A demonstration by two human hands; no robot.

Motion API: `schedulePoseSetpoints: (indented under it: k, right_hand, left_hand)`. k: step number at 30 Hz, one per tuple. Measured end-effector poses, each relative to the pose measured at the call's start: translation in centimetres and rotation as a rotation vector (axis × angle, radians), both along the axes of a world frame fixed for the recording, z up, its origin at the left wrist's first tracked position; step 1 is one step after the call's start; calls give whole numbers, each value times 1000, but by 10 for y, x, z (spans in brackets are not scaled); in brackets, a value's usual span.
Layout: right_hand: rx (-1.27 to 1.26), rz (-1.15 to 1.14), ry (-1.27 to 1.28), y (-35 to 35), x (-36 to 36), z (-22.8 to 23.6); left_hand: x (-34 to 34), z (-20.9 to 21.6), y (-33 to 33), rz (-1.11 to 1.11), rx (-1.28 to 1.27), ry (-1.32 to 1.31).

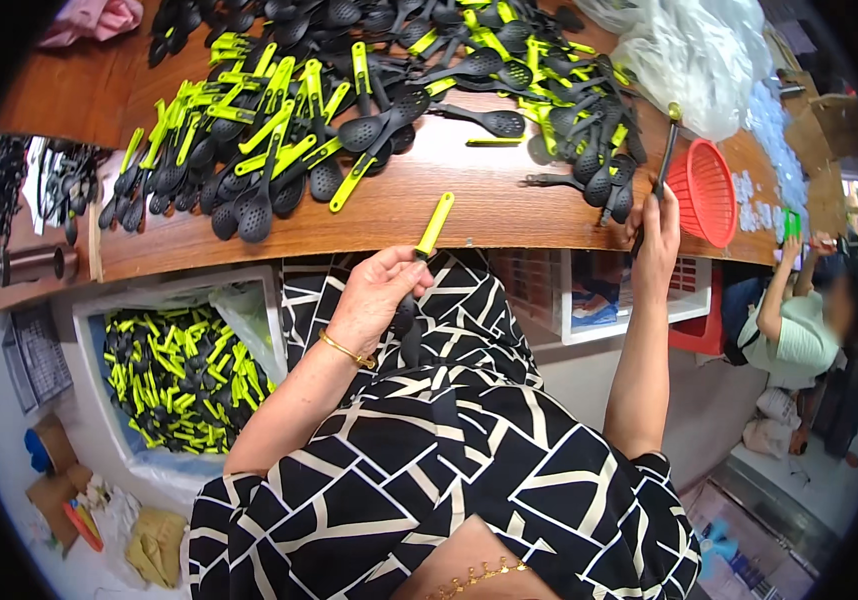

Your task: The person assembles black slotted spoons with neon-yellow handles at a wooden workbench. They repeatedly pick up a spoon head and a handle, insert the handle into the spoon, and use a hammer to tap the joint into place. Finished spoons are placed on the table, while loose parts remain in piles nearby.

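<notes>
My left hand (381,298), in front of the table's near edge, pinches a black spoon with a lime-green handle (436,225). The handle points up and away, and the dark head hangs below my fingers, partly hidden. At the right, over the table edge, my right hand (657,232) is closed around a slim dark rod-like tool (668,155) with a yellow-green end pointing away. What kind of tool it is I cannot make out. Beside that hand stands a red plastic basket (706,190). Black slotted spoons (599,185) lie just to its left.
A heap of black-and-green spoons and slotted spoons (269,150) spreads over the wooden table (489,205). A lined bin (189,375) full of similar pieces stands at lower left. White plastic bags (684,50) lie at far right. Another person (794,330) works at the right.
</notes>
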State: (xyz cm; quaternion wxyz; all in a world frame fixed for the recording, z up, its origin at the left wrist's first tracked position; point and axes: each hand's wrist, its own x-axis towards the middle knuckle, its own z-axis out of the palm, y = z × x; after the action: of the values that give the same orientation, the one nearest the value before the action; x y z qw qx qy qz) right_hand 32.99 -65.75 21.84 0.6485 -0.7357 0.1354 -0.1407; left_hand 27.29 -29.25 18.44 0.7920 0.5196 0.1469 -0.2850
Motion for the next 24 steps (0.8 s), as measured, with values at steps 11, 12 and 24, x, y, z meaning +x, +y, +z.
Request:
schedulePoseSetpoints:
  k: [11,12,24]
  right_hand:
    - [-675,811,-105,75,-36,38]
    - [-692,806,-126,81,-36,37]
    - [-941,860,-119,82,-26,33]
  left_hand:
    - [-3,-8,-4,164,-59,135]
    - [-3,-8,-5,169,-46,128]
    - [-9,-9,-10,217,-49,63]
